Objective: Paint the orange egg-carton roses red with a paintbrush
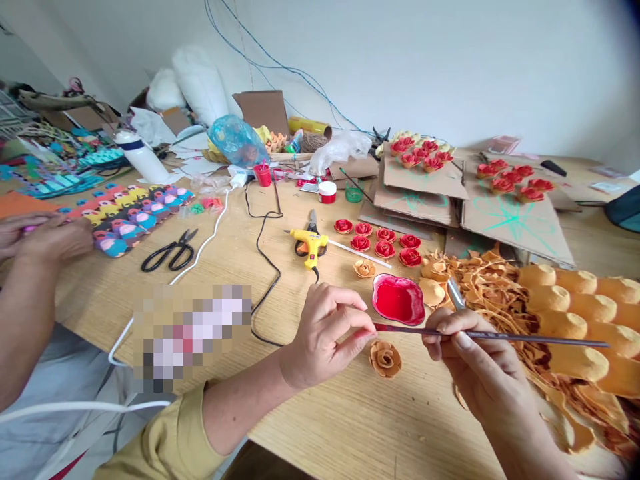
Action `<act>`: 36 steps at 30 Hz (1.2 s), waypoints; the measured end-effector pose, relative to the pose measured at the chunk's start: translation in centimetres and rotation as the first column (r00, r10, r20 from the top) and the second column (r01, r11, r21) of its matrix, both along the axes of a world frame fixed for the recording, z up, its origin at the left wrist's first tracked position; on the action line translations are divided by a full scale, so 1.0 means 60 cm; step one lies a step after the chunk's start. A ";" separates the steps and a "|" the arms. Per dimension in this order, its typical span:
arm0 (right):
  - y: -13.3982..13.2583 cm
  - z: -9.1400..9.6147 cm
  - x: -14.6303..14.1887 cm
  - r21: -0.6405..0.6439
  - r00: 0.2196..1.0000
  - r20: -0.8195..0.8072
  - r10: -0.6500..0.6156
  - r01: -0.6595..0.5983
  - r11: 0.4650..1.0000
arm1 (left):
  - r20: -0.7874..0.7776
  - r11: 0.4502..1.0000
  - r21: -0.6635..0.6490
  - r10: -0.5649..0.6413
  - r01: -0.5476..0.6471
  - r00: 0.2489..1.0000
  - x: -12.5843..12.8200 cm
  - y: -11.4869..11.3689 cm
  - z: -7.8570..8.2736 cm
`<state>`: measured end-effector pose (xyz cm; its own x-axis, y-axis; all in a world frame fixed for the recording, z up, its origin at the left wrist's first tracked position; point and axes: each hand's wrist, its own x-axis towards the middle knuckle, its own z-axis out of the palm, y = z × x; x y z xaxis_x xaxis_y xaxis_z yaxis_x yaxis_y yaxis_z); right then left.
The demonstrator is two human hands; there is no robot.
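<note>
My right hand [473, 357] is closed round a long thin paintbrush [525, 337] held level. My left hand [325, 333] pinches the brush's tip between thumb and fingers. Just below the tip an unpainted cardboard rose [385, 358] lies on the wooden table [360, 420]. Right behind the brush stands a small dish of red paint [398, 299]. Another unpainted rose [365, 269] sits farther back, near several red painted roses [385, 241].
A yellow glue gun [311, 244] and black scissors [170, 252] lie mid-table, with cables between. Egg cartons and cardboard scraps [575, 313] fill the right. More red roses rest on cardboard sheets [510, 213] behind. Another person's hands [43, 237] work at the far left.
</note>
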<state>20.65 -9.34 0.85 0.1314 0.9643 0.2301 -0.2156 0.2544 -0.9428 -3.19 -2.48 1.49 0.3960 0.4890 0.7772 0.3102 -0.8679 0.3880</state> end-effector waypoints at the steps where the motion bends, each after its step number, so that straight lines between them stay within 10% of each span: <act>1: 0.001 -0.001 0.000 0.003 1.000 0.000 0.003 -0.003 1.000 | -0.012 1.000 0.001 0.002 -0.002 1.000 0.000 0.000 0.000; 23: 0.004 0.007 0.012 0.026 0.998 -0.046 -0.045 0.047 0.999 | 0.077 0.993 -0.114 0.003 0.006 0.997 0.003 0.009 -0.003; 28: 0.010 0.004 0.024 -0.070 0.966 -0.088 -0.241 0.235 0.969 | 0.201 0.963 -0.270 0.068 -0.012 0.977 0.007 0.021 -0.005; 32: 0.020 0.000 0.040 -0.133 0.850 -0.175 -0.497 0.480 0.867 | 0.252 0.855 -0.516 0.087 0.058 0.964 0.008 0.031 -0.013; 36: 0.023 0.003 0.044 -0.140 0.811 -0.198 -0.551 0.533 0.835 | 0.336 0.617 -0.766 0.146 0.180 0.930 0.012 0.036 -0.017</act>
